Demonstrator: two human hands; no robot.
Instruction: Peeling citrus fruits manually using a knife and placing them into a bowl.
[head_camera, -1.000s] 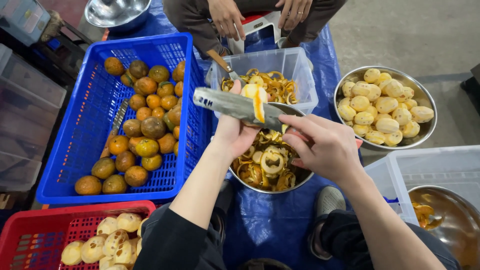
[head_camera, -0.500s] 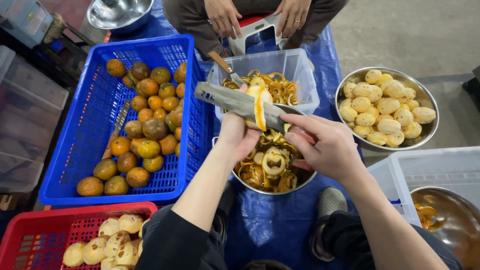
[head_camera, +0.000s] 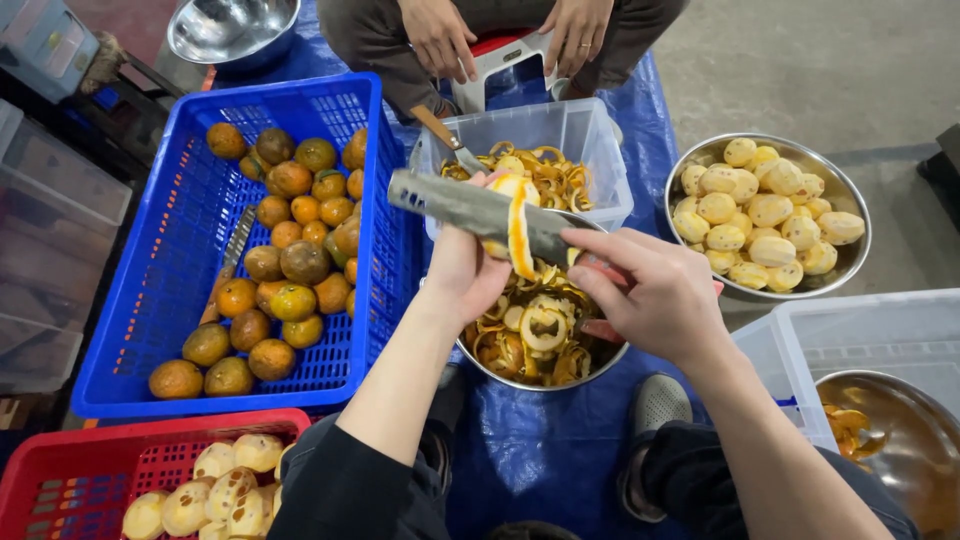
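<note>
My left hand (head_camera: 462, 268) holds an orange fruit (head_camera: 507, 188), mostly hidden by my fingers and the blade. My right hand (head_camera: 652, 292) grips a long grey knife (head_camera: 470, 208) laid across the fruit. A strip of orange peel (head_camera: 520, 238) hangs down from the blade. Both hands are above a steel bowl (head_camera: 490, 368) filled with peel scraps (head_camera: 535, 325).
A blue crate (head_camera: 195, 215) of unpeeled oranges lies left, with a knife (head_camera: 232, 255) in it. A red crate (head_camera: 90, 470) and a steel bowl (head_camera: 850, 255) hold peeled fruit. A clear tub (head_camera: 585, 135) holds peel. Another person's hands (head_camera: 505, 35) rest at the top. A clear bin (head_camera: 880, 340) sits right.
The knife has slid along the fruit and the hanging peel strip has grown longer. My hands stay over the scrap bowl.
</note>
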